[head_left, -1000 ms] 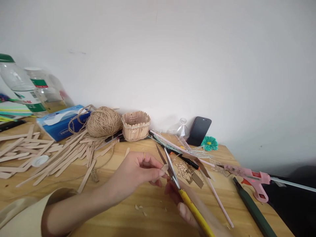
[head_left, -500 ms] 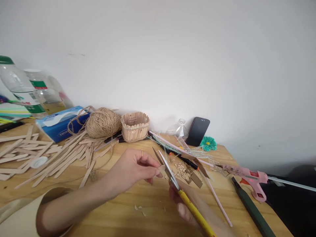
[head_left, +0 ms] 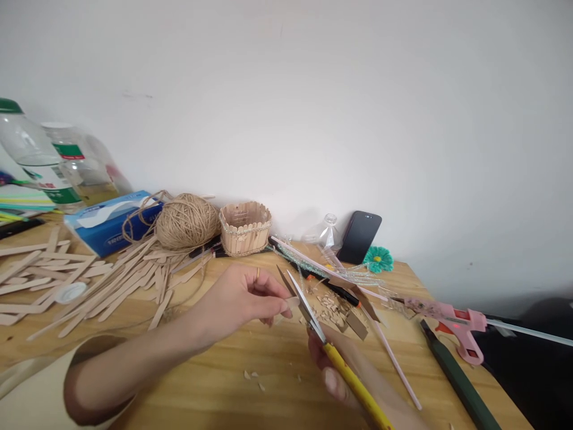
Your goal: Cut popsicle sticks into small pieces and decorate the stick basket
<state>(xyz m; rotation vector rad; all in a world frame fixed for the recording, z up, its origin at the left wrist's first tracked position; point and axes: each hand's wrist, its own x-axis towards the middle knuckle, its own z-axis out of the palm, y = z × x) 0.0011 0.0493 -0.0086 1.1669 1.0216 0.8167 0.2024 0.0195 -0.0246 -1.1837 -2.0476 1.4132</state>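
Note:
Between the thumb and fingers of my left hand is a small pale wooden piece, its end close to the scissor blades. My right hand grips yellow-handled scissors, which point up and to the left with the blades slightly apart. Whether the blades touch the piece, I cannot tell. Just beyond the scissors lies a heap of small wood clippings. A few more chips are on the table below my hands.
A small basket of wooden sticks stands by the wall beside a twine ball and a tissue box. Loose craft sticks spread leftward. On the right are a pink glue gun, a dark green tool and a phone.
My left hand has shifted very slightly, and the small wooden piece in its fingers shows a little more toward the blades. The scissors have hardly moved.

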